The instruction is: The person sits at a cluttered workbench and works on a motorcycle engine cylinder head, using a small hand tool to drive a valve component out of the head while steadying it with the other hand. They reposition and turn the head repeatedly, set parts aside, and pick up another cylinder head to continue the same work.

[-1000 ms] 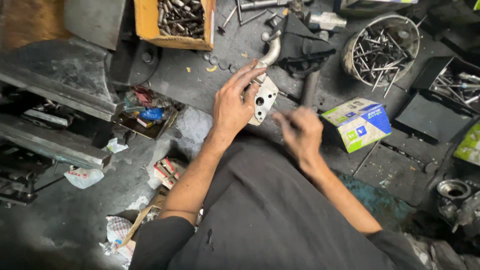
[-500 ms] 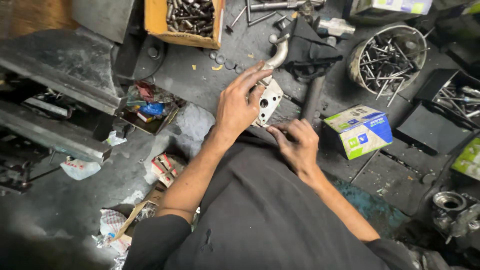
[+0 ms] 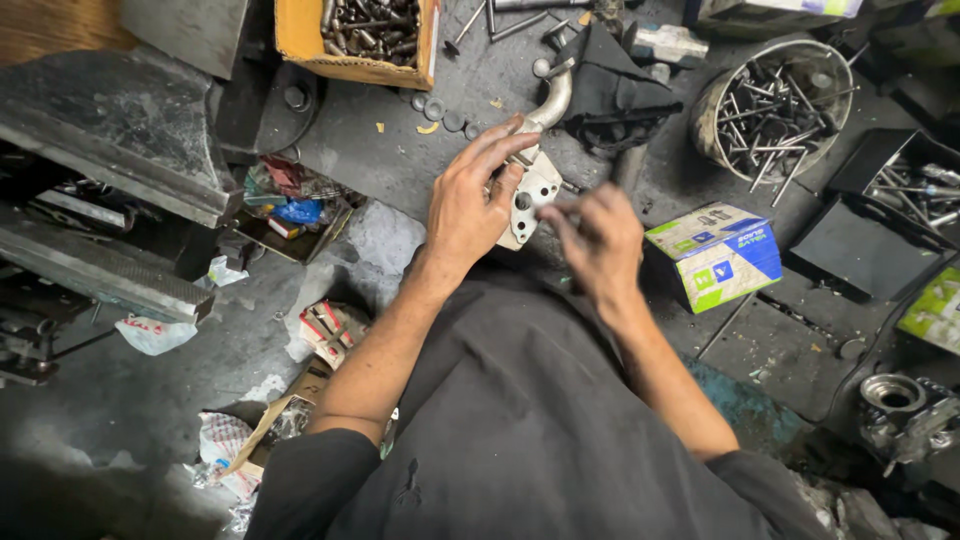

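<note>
My left hand (image 3: 470, 205) lies over a pale metal part (image 3: 533, 195) with a flat plate and a curved pipe (image 3: 552, 100) rising from it, pressing it to the dark workbench (image 3: 400, 150). Its fingers spread across the plate. My right hand (image 3: 598, 240) is just right of the plate, blurred by motion, fingers curled near the plate's edge; whether it holds something small I cannot tell.
A yellow box of bolts (image 3: 365, 30) stands at the back. A round tin of engine valves (image 3: 775, 105) sits at the right, a small blue, white and green carton (image 3: 715, 255) beside my right hand, a black cloth (image 3: 610, 90) behind the pipe. Litter covers the floor (image 3: 250, 390) at left.
My right hand has moved up from the bench front toward the metal plate. The left hand stays on the part. The camera has shifted slightly.
</note>
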Available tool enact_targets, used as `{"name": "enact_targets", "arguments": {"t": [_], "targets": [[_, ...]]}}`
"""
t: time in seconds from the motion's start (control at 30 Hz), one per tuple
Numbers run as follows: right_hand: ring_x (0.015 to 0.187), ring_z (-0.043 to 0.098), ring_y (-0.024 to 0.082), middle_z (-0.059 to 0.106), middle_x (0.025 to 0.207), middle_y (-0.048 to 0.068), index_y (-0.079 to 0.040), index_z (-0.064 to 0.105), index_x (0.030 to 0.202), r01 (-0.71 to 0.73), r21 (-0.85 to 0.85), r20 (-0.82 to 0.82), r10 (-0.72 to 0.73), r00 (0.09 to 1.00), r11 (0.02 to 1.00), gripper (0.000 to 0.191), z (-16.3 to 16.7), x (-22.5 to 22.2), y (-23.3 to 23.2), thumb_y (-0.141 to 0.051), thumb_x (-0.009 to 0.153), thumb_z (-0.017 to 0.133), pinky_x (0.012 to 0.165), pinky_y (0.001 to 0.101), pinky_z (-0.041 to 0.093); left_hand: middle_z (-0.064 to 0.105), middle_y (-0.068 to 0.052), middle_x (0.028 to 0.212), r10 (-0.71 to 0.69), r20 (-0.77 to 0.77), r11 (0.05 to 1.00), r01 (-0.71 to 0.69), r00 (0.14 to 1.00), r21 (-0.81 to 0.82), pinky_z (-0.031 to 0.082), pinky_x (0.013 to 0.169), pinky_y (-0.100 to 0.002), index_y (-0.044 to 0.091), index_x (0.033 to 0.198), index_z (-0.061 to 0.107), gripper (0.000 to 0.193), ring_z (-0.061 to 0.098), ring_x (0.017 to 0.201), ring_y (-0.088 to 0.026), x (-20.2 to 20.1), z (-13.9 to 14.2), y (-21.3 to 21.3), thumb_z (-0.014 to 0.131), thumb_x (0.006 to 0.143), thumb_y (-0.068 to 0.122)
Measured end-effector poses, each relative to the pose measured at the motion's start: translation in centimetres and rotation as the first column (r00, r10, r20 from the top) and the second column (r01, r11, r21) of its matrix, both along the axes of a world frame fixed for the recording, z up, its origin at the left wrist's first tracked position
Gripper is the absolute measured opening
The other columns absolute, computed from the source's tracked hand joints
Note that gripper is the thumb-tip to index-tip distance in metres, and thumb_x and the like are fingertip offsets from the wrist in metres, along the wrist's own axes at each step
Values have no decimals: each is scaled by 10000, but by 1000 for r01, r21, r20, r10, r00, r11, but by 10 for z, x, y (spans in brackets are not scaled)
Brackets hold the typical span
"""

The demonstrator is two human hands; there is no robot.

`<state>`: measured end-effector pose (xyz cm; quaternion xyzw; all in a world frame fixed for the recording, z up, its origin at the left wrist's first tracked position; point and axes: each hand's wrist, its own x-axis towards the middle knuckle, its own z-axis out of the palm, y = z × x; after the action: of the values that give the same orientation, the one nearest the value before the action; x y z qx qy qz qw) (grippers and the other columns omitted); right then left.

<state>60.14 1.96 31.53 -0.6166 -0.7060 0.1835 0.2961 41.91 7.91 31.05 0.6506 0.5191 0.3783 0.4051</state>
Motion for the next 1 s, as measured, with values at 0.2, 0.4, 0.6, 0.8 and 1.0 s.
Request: {"name": "enact_targets", "arguments": {"t": [0.2,0.4,0.6,0.8,1.0], "targets": [[832,644,242,651,923,88,-62,759,954,-154,106,-32,159,987,982,165,4,-1,13,-97,842,874,716,369,533,663,-72,1398,30,1,999,-30,1000,-44,537,1057,-375,164,1262,705,261,645,1294,-284,0,5,1,601,1036,86],[759,632,244,660,857,83,-42,737,892,-102,-14,-28,101,994,995,182,4,4,14,-108,856,904,670,379,512,677,-66,1376,50,30,997,-48,998,-60,553,1035,-360,159,1249,703,252,662,1281,-276,1,7,2,595,1033,85],[798,658,234,685,937,80,-54,763,990,-4,-28,-123,1,992,1000,117,6,-4,12,-78,914,849,709,350,538,678,-74,1374,37,38,999,-36,999,-41,547,1046,-364,146,1253,704,252,655,1294,-285,4,6,0,593,1041,64],[794,653,257,672,890,86,-54,771,951,-7,-24,-74,5,997,1000,141,10,-5,18,-112,883,880,701,371,518,681,-76,1370,40,19,999,-39,999,-34,550,1039,-361,152,1246,707,254,657,1290,-284,3,6,2,591,1037,66],[826,661,265,663,896,84,-67,762,924,-165,26,-56,166,985,986,163,5,5,18,-134,836,882,718,381,533,677,-84,1374,39,9,999,-39,999,-18,545,1037,-367,152,1245,713,247,655,1283,-292,2,5,0,593,1046,70]]}}
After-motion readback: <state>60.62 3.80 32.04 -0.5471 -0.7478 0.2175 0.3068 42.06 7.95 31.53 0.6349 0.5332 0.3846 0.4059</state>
